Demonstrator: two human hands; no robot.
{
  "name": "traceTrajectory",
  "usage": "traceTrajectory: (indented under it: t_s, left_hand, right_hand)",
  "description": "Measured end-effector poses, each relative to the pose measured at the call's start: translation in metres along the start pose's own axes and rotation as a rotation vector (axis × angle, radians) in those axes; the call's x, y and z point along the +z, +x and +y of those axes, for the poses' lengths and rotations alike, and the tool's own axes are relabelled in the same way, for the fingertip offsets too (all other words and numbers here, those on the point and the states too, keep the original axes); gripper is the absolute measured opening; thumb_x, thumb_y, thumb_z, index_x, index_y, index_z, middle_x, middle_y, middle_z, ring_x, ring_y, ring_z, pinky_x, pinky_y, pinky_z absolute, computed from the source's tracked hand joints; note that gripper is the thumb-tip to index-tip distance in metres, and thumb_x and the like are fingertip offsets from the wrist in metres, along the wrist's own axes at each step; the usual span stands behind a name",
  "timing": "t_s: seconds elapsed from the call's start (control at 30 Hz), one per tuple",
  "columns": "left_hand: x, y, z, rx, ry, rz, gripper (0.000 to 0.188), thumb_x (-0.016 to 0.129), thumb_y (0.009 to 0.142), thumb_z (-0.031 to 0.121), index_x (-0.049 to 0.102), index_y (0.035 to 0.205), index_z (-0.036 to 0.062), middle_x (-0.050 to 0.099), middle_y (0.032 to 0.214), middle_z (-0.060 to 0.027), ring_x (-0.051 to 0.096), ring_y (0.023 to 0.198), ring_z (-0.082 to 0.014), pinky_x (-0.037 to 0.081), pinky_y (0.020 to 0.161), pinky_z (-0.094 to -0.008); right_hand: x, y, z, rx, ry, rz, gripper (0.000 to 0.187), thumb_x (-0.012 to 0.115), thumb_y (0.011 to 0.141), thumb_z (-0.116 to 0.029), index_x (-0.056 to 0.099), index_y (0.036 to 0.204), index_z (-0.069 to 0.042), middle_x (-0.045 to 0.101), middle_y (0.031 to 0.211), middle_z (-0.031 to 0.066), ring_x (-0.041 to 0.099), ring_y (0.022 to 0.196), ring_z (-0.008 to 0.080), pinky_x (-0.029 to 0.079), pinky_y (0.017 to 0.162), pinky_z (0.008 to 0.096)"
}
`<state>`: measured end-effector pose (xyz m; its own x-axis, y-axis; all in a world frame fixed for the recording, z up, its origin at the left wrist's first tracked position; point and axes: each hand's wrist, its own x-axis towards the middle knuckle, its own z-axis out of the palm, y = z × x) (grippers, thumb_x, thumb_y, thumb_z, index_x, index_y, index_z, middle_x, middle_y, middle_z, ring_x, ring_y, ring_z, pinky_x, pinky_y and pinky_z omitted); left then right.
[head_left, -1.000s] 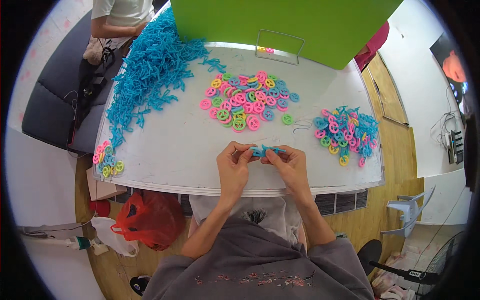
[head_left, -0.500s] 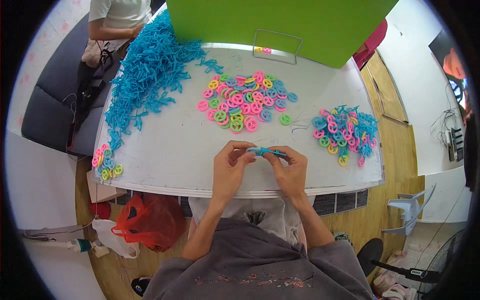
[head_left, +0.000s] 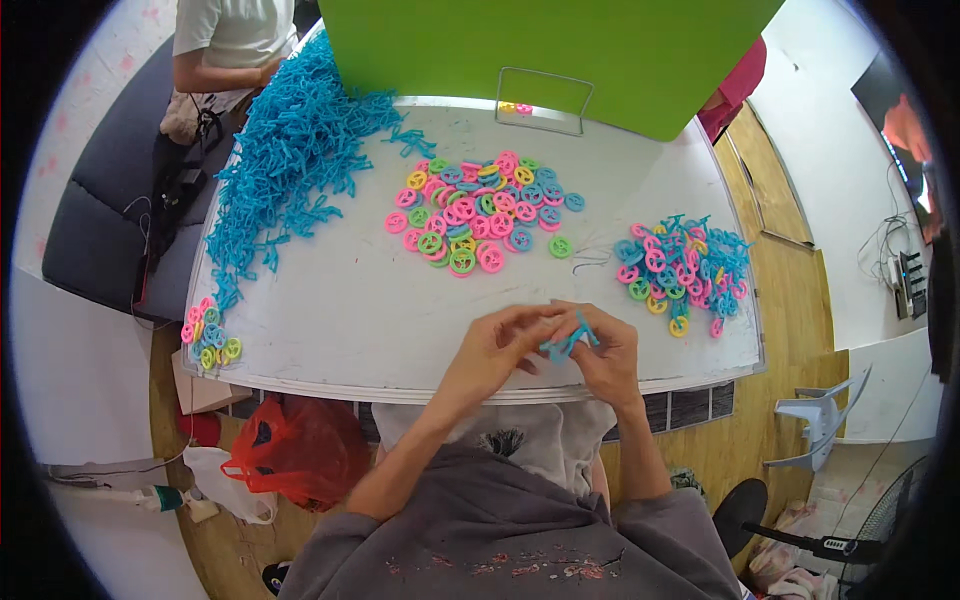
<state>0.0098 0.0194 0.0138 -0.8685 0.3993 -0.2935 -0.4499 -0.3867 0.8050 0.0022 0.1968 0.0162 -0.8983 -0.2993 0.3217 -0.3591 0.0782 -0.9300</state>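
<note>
My right hand (head_left: 608, 352) is closed on a small blue plastic forked piece (head_left: 580, 335), its slim arms sticking up between the fingers. A paler blue part, which looks like a wheel, shows at the lower left end of this piece, partly hidden by fingers. From the left, my left hand (head_left: 492, 350) reaches across with bent fingers, its fingertips pinched at that paler end. Both hands are held together above the near edge of the white table (head_left: 400, 330). Beyond them lies a pile of pink, green, yellow and blue spoked plastic wheels (head_left: 480, 215).
A large heap of blue forked pieces (head_left: 300, 130) covers the far left, with a few wheels (head_left: 210, 335) below it. Joined wheels and blue pieces (head_left: 680, 265) are piled right. A green board (head_left: 560, 50) stands at the back. Another person (head_left: 235, 45) sits far left.
Both hands have shifted right and slightly nearer to me. The blue piece has turned from lying level to tilted, with its forked end up. My left fingers now overlap the right ones.
</note>
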Motion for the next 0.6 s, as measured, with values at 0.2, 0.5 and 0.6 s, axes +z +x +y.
traceTrajectory:
  t_s: [0.2, 0.5, 0.6]
  left_hand:
    - [-0.015, 0.070, 0.037, 0.994, 1.450, 0.414, 0.031, 0.066, 0.077, 0.002, 0.063, 0.107, 0.0056, 0.061, 0.093, -0.0074, 0.058, 0.081, -0.0240, 0.048, 0.079, -0.0364]
    - [0.002, 0.044, 0.033, 0.689, 1.057, 0.391, 0.024, 0.062, 0.084, 0.001, 0.062, 0.108, -0.0002, 0.061, 0.099, -0.0076, 0.064, 0.083, -0.0230, 0.053, 0.070, -0.0325]
    - [0.006, 0.020, 0.018, 0.466, 0.319, 0.264, 0.019, 0.058, 0.090, 0.001, 0.061, 0.108, -0.0029, 0.064, 0.099, -0.0083, 0.065, 0.089, -0.0176, 0.056, 0.073, -0.0286]
  right_hand:
    - [-0.003, 0.004, -0.004, 0.313, 0.114, 0.322, 0.016, 0.067, 0.085, -0.004, 0.067, 0.099, 0.003, 0.067, 0.086, 0.0042, 0.062, 0.077, 0.0085, 0.049, 0.066, 0.0216]
    - [-0.003, 0.000, 0.011, 0.332, 0.109, 0.388, 0.018, 0.067, 0.087, -0.010, 0.067, 0.101, 0.002, 0.067, 0.083, 0.0041, 0.060, 0.072, 0.0067, 0.047, 0.063, 0.0203]
    - [0.001, 0.001, 0.005, 0.398, 0.133, 0.359, 0.019, 0.068, 0.086, -0.011, 0.068, 0.099, 0.002, 0.067, 0.082, 0.0034, 0.059, 0.072, 0.0059, 0.045, 0.062, 0.0203]
